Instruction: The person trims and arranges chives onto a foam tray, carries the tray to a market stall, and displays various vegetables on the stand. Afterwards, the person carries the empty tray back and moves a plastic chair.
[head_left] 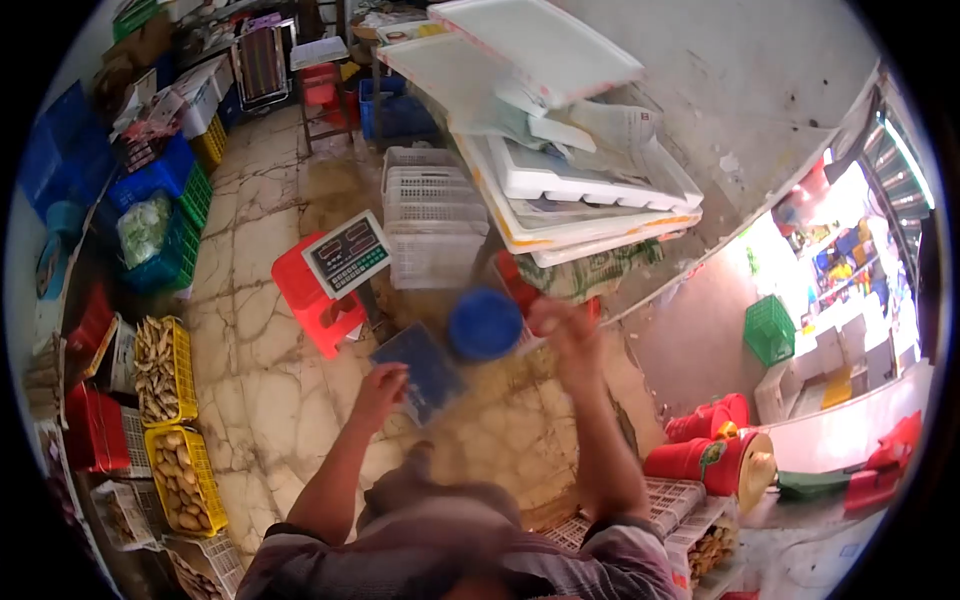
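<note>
My left hand (383, 392) is closed at the left edge of a dark blue flat object (422, 372), pinching its side. Right of that object is a round blue basin (485, 324), seen from above. My right hand (562, 330) is raised just right of the basin, blurred by motion, and its fingers cannot be made out clearly. A digital scale (347, 254) with a keypad and display stands beside a red plastic stool (309, 295), up and left of the blue object.
White plastic crates (436, 220) are stacked ahead. White foam lids (590, 175) lie piled on a ledge at the upper right. Yellow crates of produce (185, 480) line the left side. Red drums (690, 462) are at the lower right.
</note>
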